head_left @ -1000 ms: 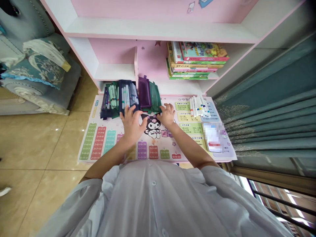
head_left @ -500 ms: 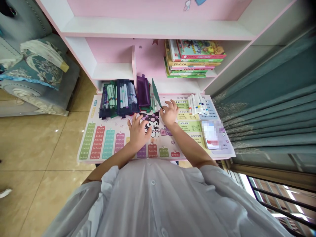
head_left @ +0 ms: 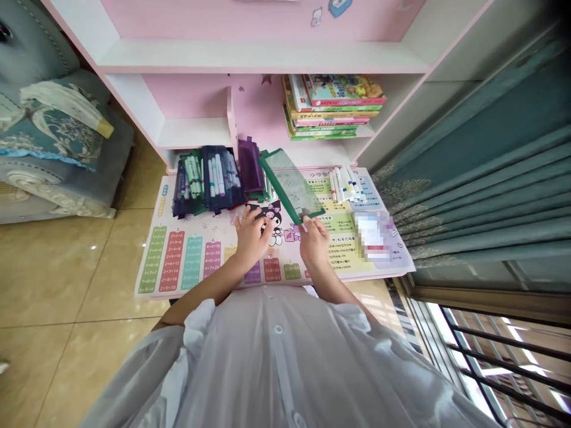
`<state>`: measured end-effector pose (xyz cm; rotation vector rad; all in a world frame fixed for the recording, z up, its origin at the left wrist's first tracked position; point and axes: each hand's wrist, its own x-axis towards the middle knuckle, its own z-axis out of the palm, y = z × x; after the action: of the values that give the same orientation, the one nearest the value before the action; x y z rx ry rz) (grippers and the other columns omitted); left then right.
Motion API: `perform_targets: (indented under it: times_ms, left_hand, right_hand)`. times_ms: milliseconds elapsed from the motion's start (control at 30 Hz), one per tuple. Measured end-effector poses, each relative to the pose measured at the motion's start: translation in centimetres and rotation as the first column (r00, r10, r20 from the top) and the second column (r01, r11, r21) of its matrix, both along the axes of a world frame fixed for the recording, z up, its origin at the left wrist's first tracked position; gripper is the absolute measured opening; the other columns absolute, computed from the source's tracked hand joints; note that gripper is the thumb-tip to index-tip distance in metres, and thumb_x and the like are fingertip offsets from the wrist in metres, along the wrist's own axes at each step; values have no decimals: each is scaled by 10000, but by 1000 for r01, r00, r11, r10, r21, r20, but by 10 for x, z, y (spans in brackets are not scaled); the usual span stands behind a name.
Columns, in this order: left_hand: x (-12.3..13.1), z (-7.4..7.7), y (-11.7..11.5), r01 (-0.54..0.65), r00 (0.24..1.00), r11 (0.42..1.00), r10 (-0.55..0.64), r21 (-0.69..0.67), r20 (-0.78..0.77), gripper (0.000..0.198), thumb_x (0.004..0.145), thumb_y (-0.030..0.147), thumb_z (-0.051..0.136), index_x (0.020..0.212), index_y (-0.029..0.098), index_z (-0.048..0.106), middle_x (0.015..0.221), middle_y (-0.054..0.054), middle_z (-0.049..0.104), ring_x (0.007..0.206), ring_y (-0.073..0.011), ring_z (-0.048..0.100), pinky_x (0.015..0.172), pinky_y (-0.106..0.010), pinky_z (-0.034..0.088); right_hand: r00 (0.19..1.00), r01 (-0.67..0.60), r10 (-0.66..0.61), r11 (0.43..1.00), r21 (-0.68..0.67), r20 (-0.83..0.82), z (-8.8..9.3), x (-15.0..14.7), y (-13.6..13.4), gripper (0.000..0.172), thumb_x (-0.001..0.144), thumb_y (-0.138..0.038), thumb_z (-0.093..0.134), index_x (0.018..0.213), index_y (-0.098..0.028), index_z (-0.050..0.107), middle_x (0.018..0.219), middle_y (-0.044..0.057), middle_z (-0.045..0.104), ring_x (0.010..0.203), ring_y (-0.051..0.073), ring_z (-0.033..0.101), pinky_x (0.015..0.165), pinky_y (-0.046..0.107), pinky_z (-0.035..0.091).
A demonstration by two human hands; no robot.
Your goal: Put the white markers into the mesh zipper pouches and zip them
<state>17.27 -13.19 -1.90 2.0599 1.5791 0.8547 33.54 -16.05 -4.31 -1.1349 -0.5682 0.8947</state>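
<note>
My right hand (head_left: 314, 241) pinches the near corner of a green-edged mesh flap (head_left: 291, 185) of a fold-out marker case, lifted and swung toward me over the desk mat (head_left: 187, 255). My left hand (head_left: 250, 236) lies flat with spread fingers on the mat's cartoon picture, holding nothing. The rest of the marker case (head_left: 209, 178) lies open at the back of the desk, with several markers in its dark blue and green pockets and a purple pocket (head_left: 248, 166) beside the flap.
Several loose white markers (head_left: 344, 184) lie on the mat at the right. A blurred booklet (head_left: 372, 236) sits near the right edge. Stacked books (head_left: 332, 107) fill the pink shelf behind. A curtain (head_left: 482, 178) hangs at the right, a couch (head_left: 53, 137) at the left.
My right hand took the green flap from the case, raised it on edge, then drew it back toward me. My left hand slid from the case back onto the mat.
</note>
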Motion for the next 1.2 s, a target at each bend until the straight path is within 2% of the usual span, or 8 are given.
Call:
perform_targets:
  times_ms: [133, 367, 500, 600, 667, 800, 1000, 1200]
  left_hand:
    - [2, 11, 10, 39, 986, 999, -42, 23, 159, 350, 1014, 442, 484, 826, 239, 697, 1191, -61, 721, 1299, -271, 566, 1193, -543, 334]
    - [-11, 21, 18, 58, 964, 992, -86, 116, 252, 302, 994, 390, 503, 743, 232, 566, 1077, -48, 735, 1135, -214, 642, 1201, -451, 364]
    - [-28, 30, 14, 29, 996, 996, -35, 83, 77, 226, 979, 361, 527, 822, 232, 625, 1294, -68, 687, 1395, -313, 489, 1196, -614, 310]
    - [-43, 41, 9, 78, 991, 995, -70, 64, -115, 219, 964, 323, 556, 794, 219, 647, 1319, -82, 673, 1444, -360, 435, 1173, -683, 290]
    - [-53, 47, 6, 120, 967, 990, -100, 75, -234, 197, 949, 291, 577, 794, 216, 673, 1301, -88, 678, 1432, -370, 450, 1167, -702, 279]
    - [-65, 55, 0, 224, 896, 972, -179, 65, -407, 181, 943, 245, 584, 836, 225, 728, 1286, -97, 679, 1424, -367, 466, 1184, -735, 212]
    - [-67, 55, -7, 274, 833, 962, -227, 21, -504, 205, 923, 201, 588, 851, 236, 778, 1286, -107, 678, 1430, -369, 457, 1201, -745, 173]
    - [-69, 34, 1, 251, 885, 967, -210, 45, -414, 210, 872, 176, 608, 775, 260, 774, 1237, -87, 700, 1410, -380, 474, 1210, -763, 98]
  right_hand:
    - [956, -89, 88, 996, 7, -279, -3, -23, -20, 373, 639, -434, 868, 623, -234, 554, 682, -65, 606, 713, 130, 565, 767, 308, 479]
    - [917, -255, 208, 962, -98, -339, -19, -47, -37, 386, 599, -466, 907, 625, -229, 603, 635, -69, 624, 675, 126, 583, 770, 319, 502]
    - [965, -241, 221, 960, -143, -142, -24, -34, -38, 406, 665, -520, 855, 926, -242, 716, 1012, 24, 752, 949, 203, 677, 925, 403, 530]
    - [977, -116, 138, 984, -139, 162, -21, -10, -34, 543, 742, -546, 797, 1186, -262, 666, 1292, 89, 681, 1198, 261, 630, 1038, 480, 503]
    - [914, -60, 88, 995, -84, 396, -15, 7, -29, 546, 802, -549, 752, 1260, -280, 628, 1365, 103, 627, 1272, 274, 588, 1058, 505, 499]
    - [654, -4, -69, 996, 95, 753, -3, 33, -15, 503, 868, -517, 710, 1315, -311, 606, 1328, 99, 605, 1292, 286, 564, 1071, 539, 498]
    - [471, -143, -80, 976, 165, 878, -5, 42, 0, 340, 901, -464, 694, 1209, -319, 687, 1298, 80, 608, 1334, 297, 532, 1141, 570, 451]
    - [545, -187, -4, 974, 126, 838, -27, 39, -2, 166, 897, -441, 696, 967, -304, 757, 1243, 72, 646, 1336, 305, 521, 1181, 594, 398]
